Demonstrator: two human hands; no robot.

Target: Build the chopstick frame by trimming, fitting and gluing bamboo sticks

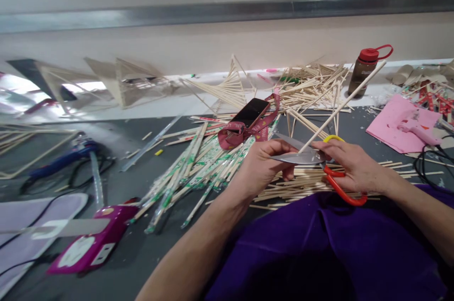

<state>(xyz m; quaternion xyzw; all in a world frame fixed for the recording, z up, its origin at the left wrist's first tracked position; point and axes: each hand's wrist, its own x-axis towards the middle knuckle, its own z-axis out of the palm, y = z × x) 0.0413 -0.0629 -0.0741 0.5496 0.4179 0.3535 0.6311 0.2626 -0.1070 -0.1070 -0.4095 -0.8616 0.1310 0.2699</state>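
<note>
In the head view I have the left hand [260, 163], the nearer one, pinched on the low end of a wooden stick [340, 110] that rises toward two o'clock between parted blades of orange-handled scissors [301, 157], which the right hand [358, 167] grips at three o'clock.

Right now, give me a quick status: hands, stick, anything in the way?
Right hand on scissors, opened around one wooden stick. Left hand by stick's lower end, grip partly hidden. Loose sticks crowd below; phone just beyond.
</note>
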